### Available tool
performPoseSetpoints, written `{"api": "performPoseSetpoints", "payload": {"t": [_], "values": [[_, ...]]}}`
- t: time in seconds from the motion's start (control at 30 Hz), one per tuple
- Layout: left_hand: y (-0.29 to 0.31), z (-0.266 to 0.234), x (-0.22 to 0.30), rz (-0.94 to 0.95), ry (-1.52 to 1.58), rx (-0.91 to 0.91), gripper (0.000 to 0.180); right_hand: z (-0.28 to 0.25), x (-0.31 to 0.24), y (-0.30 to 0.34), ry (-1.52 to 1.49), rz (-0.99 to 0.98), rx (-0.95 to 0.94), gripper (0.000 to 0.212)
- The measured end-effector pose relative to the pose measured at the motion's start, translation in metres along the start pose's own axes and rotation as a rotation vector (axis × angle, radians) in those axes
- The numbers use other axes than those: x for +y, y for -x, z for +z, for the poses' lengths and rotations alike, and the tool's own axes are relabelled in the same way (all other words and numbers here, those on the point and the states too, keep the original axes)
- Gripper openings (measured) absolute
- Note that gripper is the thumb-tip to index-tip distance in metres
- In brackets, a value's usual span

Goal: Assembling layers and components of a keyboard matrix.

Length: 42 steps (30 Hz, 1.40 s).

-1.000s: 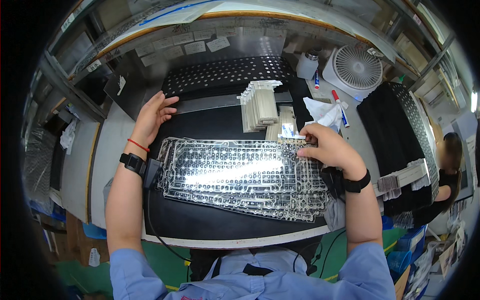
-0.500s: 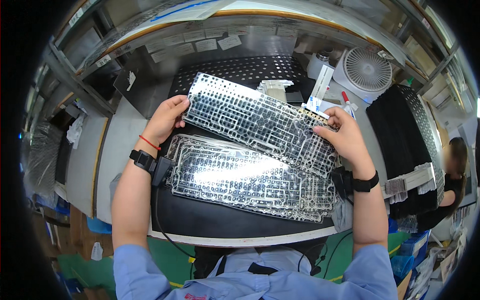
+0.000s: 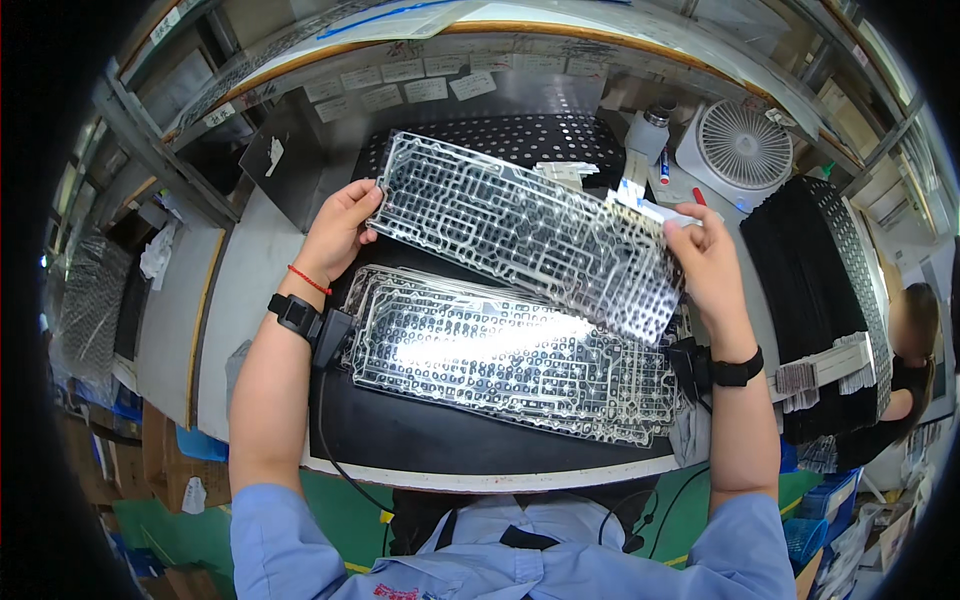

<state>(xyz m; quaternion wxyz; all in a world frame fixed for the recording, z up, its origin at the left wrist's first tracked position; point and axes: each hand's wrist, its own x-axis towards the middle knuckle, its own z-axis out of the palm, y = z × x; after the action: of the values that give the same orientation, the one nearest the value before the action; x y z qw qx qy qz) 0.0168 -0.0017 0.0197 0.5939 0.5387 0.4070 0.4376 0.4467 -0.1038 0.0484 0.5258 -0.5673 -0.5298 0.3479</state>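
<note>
A clear keyboard membrane sheet (image 3: 520,225) with silvery traces is held up at a slant, its left end higher than its right. My left hand (image 3: 347,222) pinches its left edge between thumb and fingers. At the upper right corner, my right hand (image 3: 708,258) grips the same sheet, close to a white-and-blue tail strip (image 3: 632,193). Glare brightens the sheet's lower right end. Below it, a stack of similar membrane sheets (image 3: 500,375) lies slightly fanned on a black mat (image 3: 430,440), with a bright reflection across the middle.
Behind the sheet lies a black perforated panel (image 3: 500,135) with white strips (image 3: 567,172). A bottle (image 3: 648,135), blue marker (image 3: 664,168) and white fan (image 3: 745,145) stand back right. Black panels (image 3: 800,265) are stacked at right, near another person (image 3: 905,380). A shelf (image 3: 560,30) overhangs the bench.
The held sheet has tilted, so glare has moved from its upper left to its lower right end. My right hand has shifted slightly right along the edge; both hands keep their hold.
</note>
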Motion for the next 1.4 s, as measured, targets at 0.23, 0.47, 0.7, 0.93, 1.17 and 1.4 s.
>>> {"api": "performPoseSetpoints", "payload": {"t": [0.23, 0.47, 0.7, 0.93, 1.17, 1.4], "values": [[0.000, -0.001, 0.003, 0.023, 0.105, 0.098, 0.017, -0.008, -0.002, -0.003, -0.182, 0.016, 0.002, 0.016], [-0.001, -0.005, -0.001, 0.030, 0.080, 0.107, 0.019, -0.001, -0.007, -0.002, -0.250, -0.011, 0.074, 0.015], [-0.004, -0.010, -0.004, 0.070, 0.116, 0.048, 0.014, -0.009, -0.006, -0.001, -0.231, -0.060, 0.063, 0.016], [-0.007, -0.007, -0.008, 0.179, 0.176, 0.138, 0.015, -0.012, -0.006, -0.001, -0.354, -0.056, 0.077, 0.023], [-0.002, -0.004, -0.001, 0.122, 0.113, 0.147, 0.024, -0.001, -0.014, 0.005, -0.165, -0.052, -0.003, 0.040], [0.002, 0.003, 0.005, 0.055, 0.160, 0.111, 0.025, -0.001, -0.012, 0.002, -0.237, -0.052, -0.021, 0.050]]}}
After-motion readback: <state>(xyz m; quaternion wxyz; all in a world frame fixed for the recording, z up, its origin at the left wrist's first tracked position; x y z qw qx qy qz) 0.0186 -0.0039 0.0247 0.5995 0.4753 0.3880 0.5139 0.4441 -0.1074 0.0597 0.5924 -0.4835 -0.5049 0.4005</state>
